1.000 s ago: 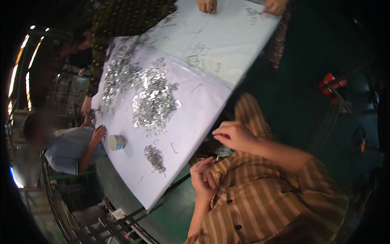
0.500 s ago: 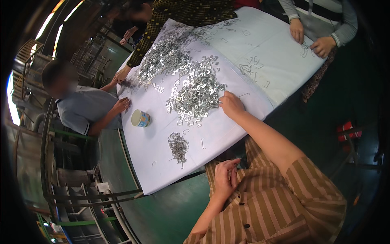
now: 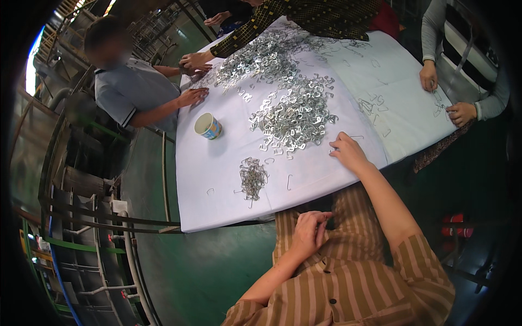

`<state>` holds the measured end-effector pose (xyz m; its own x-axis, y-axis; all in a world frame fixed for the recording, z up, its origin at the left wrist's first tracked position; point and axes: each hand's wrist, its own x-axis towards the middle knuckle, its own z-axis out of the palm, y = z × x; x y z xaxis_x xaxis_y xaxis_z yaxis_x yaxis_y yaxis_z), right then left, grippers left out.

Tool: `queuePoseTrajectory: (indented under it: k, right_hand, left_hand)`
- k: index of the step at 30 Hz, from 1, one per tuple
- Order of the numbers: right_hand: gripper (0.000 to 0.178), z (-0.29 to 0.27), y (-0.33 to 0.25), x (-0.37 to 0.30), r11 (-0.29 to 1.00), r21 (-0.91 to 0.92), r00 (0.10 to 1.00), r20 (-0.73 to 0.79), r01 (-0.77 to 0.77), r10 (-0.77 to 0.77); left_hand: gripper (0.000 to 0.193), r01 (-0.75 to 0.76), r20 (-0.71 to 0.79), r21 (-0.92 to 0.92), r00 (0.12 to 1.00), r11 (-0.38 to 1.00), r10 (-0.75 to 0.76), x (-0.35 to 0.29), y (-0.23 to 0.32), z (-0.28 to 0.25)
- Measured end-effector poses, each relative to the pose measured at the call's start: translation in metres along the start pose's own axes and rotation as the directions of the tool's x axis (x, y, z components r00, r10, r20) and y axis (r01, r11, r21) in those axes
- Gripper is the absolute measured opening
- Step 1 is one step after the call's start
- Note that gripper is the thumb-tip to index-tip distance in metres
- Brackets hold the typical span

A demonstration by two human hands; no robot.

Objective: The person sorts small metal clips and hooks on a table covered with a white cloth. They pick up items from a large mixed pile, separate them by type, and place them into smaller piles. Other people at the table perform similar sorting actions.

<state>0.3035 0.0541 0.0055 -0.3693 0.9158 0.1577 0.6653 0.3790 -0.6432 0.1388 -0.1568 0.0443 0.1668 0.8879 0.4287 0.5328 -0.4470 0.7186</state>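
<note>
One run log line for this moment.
right hand: beside large clip pile, grip unclear | left hand: over lap, off table | small wire pile: on table | cup: upright, left of wire pile

Right grip (image 3: 346,151) extended forward, half-curled; left grip (image 3: 310,233) low, loosely curled.

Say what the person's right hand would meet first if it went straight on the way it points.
The right hand would likely meet the large pile of silvery metal clips on the white tabletop first; its height is hard to judge here, so it might pass over them.
</note>
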Motion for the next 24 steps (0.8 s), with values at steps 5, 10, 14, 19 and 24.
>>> queuePoseTrajectory:
  k: [5,10,14,19,24]
  right_hand:
    - [0.016,0.018,0.015,0.005,0.955,-0.206,0.955,-0.161,0.213,-0.247]
    - [0.016,0.032,0.01,0.014,0.964,-0.235,0.942,-0.28,0.121,-0.186]
    - [0.018,0.016,-0.007,0.002,0.978,0.21,0.989,-0.143,0.003,0.027]
    - [0.019,-0.015,-0.061,-0.049,0.734,0.614,0.95,0.276,-0.289,0.144]
    - [0.017,-0.027,-0.089,-0.079,0.628,0.699,0.931,0.339,-0.343,0.132]
  left_hand:
    - [0.02,0.028,0.007,-0.02,1.0,0.999,-0.028,-0.002,-0.001,0.003]
    - [0.02,0.042,0.006,-0.027,0.999,0.999,-0.041,-0.002,-0.004,0.003]
    - [0.02,0.044,-0.017,-0.024,0.999,0.999,-0.044,-0.001,-0.006,0.003]
    - [0.021,0.039,-0.03,-0.018,0.999,0.999,-0.039,0.006,-0.005,0.003]
    - [0.021,0.025,-0.072,-0.004,0.997,1.0,-0.025,0.016,-0.001,0.0]
